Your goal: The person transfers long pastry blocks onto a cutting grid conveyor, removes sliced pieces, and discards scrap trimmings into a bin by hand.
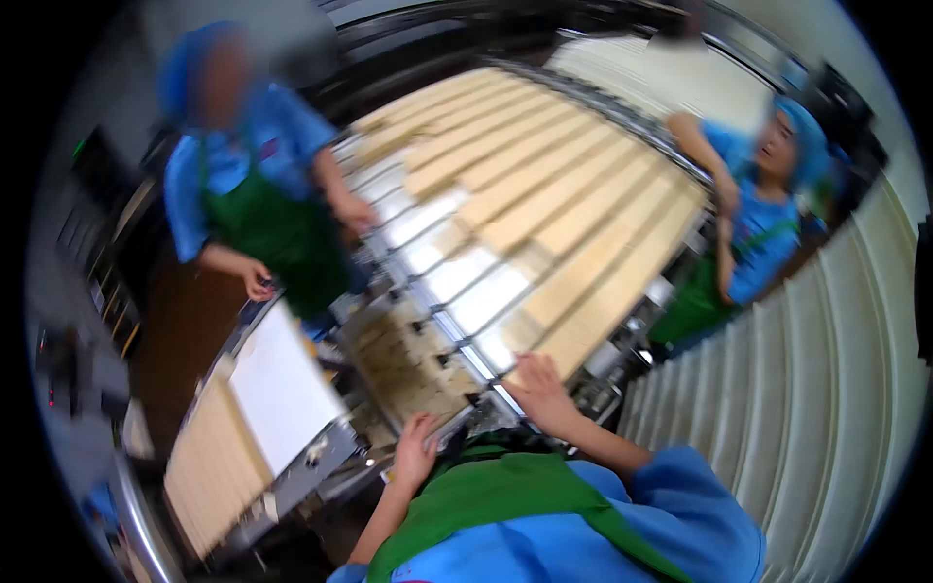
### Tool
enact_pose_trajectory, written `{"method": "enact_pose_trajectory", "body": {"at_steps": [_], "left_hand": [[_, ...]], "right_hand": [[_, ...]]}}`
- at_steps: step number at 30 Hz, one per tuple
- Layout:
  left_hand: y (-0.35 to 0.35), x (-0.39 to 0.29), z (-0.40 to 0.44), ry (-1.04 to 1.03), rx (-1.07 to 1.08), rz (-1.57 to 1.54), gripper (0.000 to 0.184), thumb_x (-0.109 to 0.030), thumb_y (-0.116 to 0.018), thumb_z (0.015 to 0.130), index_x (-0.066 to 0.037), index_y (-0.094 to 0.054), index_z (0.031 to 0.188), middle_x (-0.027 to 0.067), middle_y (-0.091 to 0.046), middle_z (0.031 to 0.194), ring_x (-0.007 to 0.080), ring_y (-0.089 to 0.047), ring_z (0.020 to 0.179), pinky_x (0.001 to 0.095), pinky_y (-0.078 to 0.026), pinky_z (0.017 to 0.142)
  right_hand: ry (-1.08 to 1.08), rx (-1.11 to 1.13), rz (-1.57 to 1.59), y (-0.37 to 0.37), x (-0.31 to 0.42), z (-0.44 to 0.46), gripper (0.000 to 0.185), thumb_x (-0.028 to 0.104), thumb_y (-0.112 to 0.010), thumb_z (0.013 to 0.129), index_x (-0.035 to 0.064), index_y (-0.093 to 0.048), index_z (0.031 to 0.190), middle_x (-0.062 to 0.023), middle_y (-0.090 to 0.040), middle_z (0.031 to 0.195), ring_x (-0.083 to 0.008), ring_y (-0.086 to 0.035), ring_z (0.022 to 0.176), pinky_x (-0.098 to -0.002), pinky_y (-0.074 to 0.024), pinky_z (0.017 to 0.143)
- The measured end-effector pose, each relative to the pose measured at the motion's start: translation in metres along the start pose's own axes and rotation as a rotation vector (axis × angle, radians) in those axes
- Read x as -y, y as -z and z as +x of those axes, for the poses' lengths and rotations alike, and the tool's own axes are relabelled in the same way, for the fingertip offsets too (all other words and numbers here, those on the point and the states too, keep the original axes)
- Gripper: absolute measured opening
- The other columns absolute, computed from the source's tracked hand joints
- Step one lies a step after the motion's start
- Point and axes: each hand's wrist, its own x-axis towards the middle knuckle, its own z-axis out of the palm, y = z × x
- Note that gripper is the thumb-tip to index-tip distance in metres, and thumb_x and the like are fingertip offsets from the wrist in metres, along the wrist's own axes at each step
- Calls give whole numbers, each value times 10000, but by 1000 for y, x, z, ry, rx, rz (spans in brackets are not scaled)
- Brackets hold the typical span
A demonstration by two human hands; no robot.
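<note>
Long pale tan strips (573,185) lie side by side in lanes on a slatted metal table. My right hand (542,389) rests at the near end of the strips, its fingers spread over the lane ends. Low and to the left, my left hand (416,449) is beside the near edge of a tray (403,360) with crumbs or scraps in it. Its fingers are apart and I see nothing in them.
A person in a green apron stands at the left, hands near the table and a white board (282,374) beside stacked tan strips (214,466). Another person leans at the right edge. Large pale ridged sheets (768,418) curve along the right.
</note>
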Motion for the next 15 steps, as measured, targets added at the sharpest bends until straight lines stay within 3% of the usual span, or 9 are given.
{"method": "enact_pose_trajectory", "body": {"at_steps": [3,5,9,11,13,14,15], "left_hand": [[-13,32,-29,94,-50,-61,315,-66,-589,831,-54,-548,1144,132,-505,1166,290,-561,963,336,-486,776],[-11,33,-40,207,-62,-142,286,-156,-577,855,-57,-557,1123,153,-521,1160,345,-533,1046,387,-449,883],[-9,45,-55,365,-70,-149,284,-157,-579,856,-61,-560,1123,151,-526,1136,340,-547,1004,386,-463,851],[-6,58,-64,409,-92,-100,283,-163,-589,843,-65,-569,1108,156,-530,1123,342,-542,1003,396,-456,859],[1,74,-75,278,-327,167,304,-168,-599,828,-74,-563,1114,162,-521,1131,354,-525,1024,404,-447,877],[10,74,-80,388,-309,263,401,-188,-606,817,-72,-521,1192,178,-472,1234,361,-470,1125,427,-406,938],[17,81,-83,398,-322,260,401,-188,-606,817,-72,-521,1192,178,-472,1234,361,-470,1125,427,-406,938]], "right_hand": [[-50,55,172,17,5,16,382,141,-603,781,134,-579,1163,-254,-302,1398,-444,-256,1307,-571,-158,1074],[-66,-3,239,22,13,28,387,131,-636,758,108,-587,1141,-271,-320,1374,-463,-247,1300,-587,-165,1063],[26,26,269,18,44,70,488,156,-660,760,60,-510,1214,-248,-261,1415,-468,-190,1321,-591,-163,1062],[93,58,268,10,60,97,542,164,-666,757,65,-473,1255,-244,-233,1430,-463,-164,1331,-585,-159,1066],[125,26,259,-2,73,123,568,150,-674,741,66,-474,1265,-252,-189,1453,-467,-156,1337,-581,-171,1061],[120,-18,230,-10,77,132,581,157,-689,720,62,-482,1254,-259,-278,1400,-450,-210,1317,-561,-191,1063],[136,-15,230,-26,73,137,581,157,-689,720,62,-482,1254,-259,-278,1400,-450,-210,1317,-561,-191,1063]]}}
